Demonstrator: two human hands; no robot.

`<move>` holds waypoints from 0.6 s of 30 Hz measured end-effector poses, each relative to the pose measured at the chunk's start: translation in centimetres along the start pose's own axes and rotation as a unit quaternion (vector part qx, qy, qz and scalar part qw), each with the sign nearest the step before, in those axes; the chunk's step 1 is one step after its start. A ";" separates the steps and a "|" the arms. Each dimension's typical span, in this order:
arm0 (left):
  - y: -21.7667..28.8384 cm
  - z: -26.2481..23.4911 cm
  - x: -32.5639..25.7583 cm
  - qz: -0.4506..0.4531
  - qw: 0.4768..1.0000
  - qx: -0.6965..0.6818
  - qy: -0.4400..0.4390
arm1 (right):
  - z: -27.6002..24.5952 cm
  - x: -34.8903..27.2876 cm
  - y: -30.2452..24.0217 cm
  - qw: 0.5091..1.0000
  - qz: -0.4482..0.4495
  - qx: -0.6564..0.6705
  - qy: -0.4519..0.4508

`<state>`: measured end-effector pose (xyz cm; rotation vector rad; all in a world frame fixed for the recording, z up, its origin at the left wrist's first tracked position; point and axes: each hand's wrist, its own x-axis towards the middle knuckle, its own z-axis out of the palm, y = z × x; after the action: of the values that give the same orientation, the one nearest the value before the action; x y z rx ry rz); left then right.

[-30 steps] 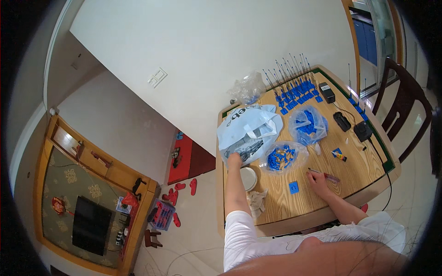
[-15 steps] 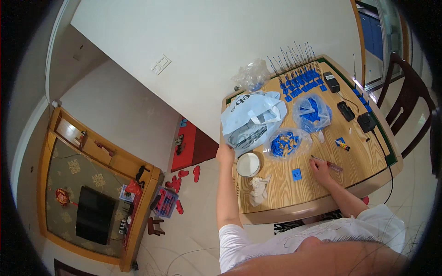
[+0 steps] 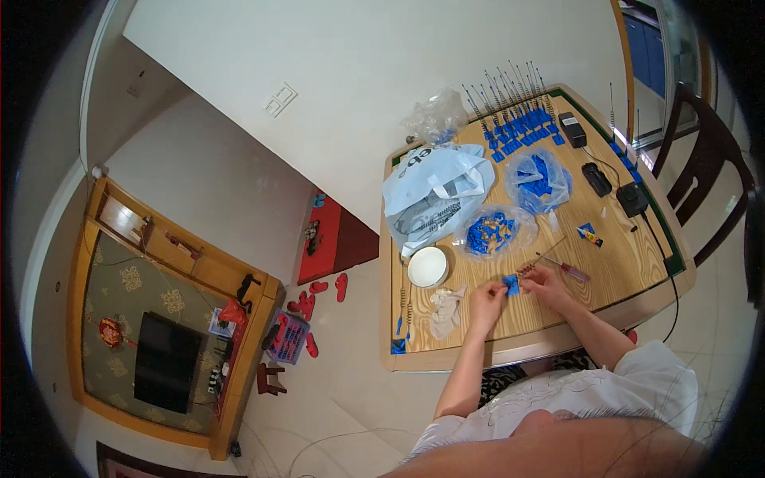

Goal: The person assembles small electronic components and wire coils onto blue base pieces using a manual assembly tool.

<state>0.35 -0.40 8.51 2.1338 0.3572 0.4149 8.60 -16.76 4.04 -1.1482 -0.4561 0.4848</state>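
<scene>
Two hands meet low over a wood-grain counter (image 3: 625,259) — the left hand (image 3: 486,307) pinching a blue square (image 3: 511,284), apparently to steady it, while the right hand (image 3: 546,287) grasps a coil spring (image 3: 526,272) right beside it. The square sits near the front edge, probably for close control. A clear bag (image 3: 524,231) of small parts lies open beyond, seemingly for easy reach; upright springs (image 3: 518,116) crowd the far side — presumably safe from passing elbows.
</scene>
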 end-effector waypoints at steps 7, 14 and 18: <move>-3.6 3.0 8.2 0.092 0.995 -0.027 0.002 | -1.9 0.6 1.8 0.961 -0.118 0.003 0.251; -3.2 5.0 14.7 0.185 0.943 0.269 -0.060 | -1.3 -0.3 1.1 0.952 -0.116 -0.106 0.263; -2.8 6.0 14.8 0.176 0.947 0.257 -0.075 | -1.7 -0.4 1.3 0.949 -0.138 -0.127 0.252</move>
<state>15.99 2.71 5.33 2.7376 -0.0161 0.3858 9.04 -17.82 2.17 -1.3768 -0.2276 -0.1229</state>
